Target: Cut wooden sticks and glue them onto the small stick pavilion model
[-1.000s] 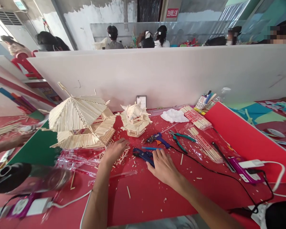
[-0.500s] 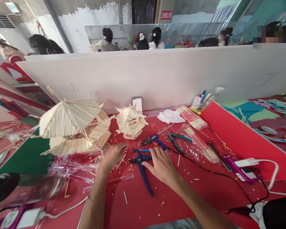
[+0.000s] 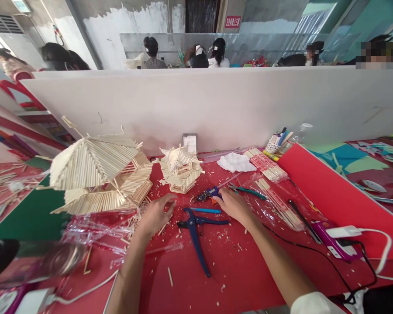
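My right hand (image 3: 234, 204) is on the handle end of a blue glue gun (image 3: 208, 193), its fingers closing round it; the gun lies on the table. Just right of this hand are green-handled pliers (image 3: 252, 192). In front of it lie a blue pen (image 3: 205, 210) and a dark blue cutter (image 3: 196, 240) with spread handles. My left hand (image 3: 157, 214) hovers low over wood scraps, fingers loosely curved and apart, holding nothing visible. Beyond it stand a small stick-built pavilion (image 3: 180, 169) and a larger stick-built pavilion (image 3: 94, 168).
Bagged wooden sticks (image 3: 278, 200), white tissue (image 3: 236, 162) and a pen cup (image 3: 275, 144) are at the right rear. A black cord crosses to a purple power strip (image 3: 336, 240). Crumpled plastic (image 3: 94, 235) lies left. A white partition (image 3: 199, 100) closes the back; people sit beyond.
My right hand has left the cutter and pen and moved forward and right to the glue gun's handle. My left hand stays nearly in place. The view has shifted slightly.
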Tool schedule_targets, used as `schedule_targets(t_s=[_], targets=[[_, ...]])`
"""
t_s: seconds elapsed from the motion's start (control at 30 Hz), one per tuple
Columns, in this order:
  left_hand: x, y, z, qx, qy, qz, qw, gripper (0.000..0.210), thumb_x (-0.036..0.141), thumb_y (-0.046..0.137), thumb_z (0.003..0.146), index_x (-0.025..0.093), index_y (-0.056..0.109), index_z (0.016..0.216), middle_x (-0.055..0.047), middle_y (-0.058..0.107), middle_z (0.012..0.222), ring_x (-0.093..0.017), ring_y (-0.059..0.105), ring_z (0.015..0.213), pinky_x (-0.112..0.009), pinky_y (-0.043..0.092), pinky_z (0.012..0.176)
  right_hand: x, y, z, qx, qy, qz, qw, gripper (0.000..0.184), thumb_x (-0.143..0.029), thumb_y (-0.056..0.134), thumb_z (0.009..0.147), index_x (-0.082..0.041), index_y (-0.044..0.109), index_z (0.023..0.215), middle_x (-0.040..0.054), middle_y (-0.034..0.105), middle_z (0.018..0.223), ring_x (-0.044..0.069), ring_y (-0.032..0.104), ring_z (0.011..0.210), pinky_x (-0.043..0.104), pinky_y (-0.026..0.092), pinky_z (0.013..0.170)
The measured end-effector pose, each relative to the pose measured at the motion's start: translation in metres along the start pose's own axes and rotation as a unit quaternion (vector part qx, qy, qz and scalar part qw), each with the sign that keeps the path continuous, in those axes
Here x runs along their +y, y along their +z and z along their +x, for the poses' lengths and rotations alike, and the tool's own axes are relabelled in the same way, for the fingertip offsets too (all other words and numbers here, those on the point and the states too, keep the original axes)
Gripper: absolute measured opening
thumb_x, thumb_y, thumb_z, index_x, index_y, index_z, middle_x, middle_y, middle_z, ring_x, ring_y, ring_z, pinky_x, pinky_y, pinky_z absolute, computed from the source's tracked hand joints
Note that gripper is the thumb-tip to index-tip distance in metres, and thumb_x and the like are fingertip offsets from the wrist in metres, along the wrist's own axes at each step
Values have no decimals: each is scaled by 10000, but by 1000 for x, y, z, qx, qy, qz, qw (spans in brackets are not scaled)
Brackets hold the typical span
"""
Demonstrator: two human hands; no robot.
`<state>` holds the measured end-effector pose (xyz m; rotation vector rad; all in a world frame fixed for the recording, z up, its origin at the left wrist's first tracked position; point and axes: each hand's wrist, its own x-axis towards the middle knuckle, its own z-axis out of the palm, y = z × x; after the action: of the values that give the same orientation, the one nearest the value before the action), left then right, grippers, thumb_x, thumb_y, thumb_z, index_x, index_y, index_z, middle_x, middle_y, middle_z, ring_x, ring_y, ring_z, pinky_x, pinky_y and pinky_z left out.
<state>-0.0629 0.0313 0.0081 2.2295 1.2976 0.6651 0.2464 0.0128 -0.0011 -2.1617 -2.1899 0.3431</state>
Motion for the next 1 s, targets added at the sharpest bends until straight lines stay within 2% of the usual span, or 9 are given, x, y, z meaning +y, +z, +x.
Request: schedule_targets(t_s=[0.1,0.17,0.27,0.33,0.43,0.6,0.8,0.9,1.0], targets=[[5,-1,0,2,-1,-25,1000,164,269,523,968,247,662,1053,-48,783,1053,-214,749,971,-316,547,889,8,3,-2,20,-4,82,996,272,-362,417,1059,-152,562,1155,179,737,1082,305,708,1040,356,488,855],[8,-1,0,4,-8,-45,999,137,294,524,982,243,638,1038,-44,771,1037,-208,740,949,-319,544,879,13,2,-4,32,-10,189,981,261,-401,387,1052,-192,517,1140,127,737,954,283,719,915,371,510,826],[12,-1,1,20,-8,-67,997,135,330,530,998,233,619,1027,-44,747,1010,-199,713,923,-320,541,863,15,-3,-8,31,-49,391,919,291,-525,393,1021,-244,463,1052,43,689,798,238,693,728,371,546,761],[14,-1,2,37,0,-76,996,149,335,530,1005,220,624,1011,-49,728,983,-193,689,900,-318,536,851,14,-7,-11,35,-77,484,871,351,-591,483,971,-247,468,1037,30,679,781,224,688,715,363,559,749],[16,1,3,60,3,-98,993,171,347,530,1015,208,630,1006,-50,703,972,-188,672,900,-317,530,851,12,-15,-15,41,-98,524,845,429,-622,636,882,-231,535,1028,29,681,773,217,679,723,352,558,726],[16,6,2,99,6,-128,987,162,348,545,1013,211,631,1025,-38,678,962,-174,666,884,-304,532,833,10,-40,-12,17,-152,444,883,412,-626,605,918,-221,668,958,17,656,774,187,609,703,309,507,634],[17,9,2,122,13,-135,983,139,319,556,1009,212,642,1034,-37,684,967,-176,674,896,-302,537,845,-15,-98,16,30,-215,322,922,438,-622,562,949,-228,739,879,-25,576,637,142,512,587,269,401,559],[20,7,2,131,14,-139,982,139,314,560,1006,214,651,1036,-39,693,957,-177,677,882,-293,542,813,-31,-117,24,42,-213,266,939,405,-599,567,952,-251,762,885,-18,654,684,164,584,649,283,433,622],[21,5,2,140,10,-140,980,136,307,565,1004,212,656,1037,-45,703,957,-176,682,868,-284,546,788,-41,-123,26,46,-186,223,956,395,-588,571,946,-262,774,856,6,724,744,203,638,710,313,452,668]])
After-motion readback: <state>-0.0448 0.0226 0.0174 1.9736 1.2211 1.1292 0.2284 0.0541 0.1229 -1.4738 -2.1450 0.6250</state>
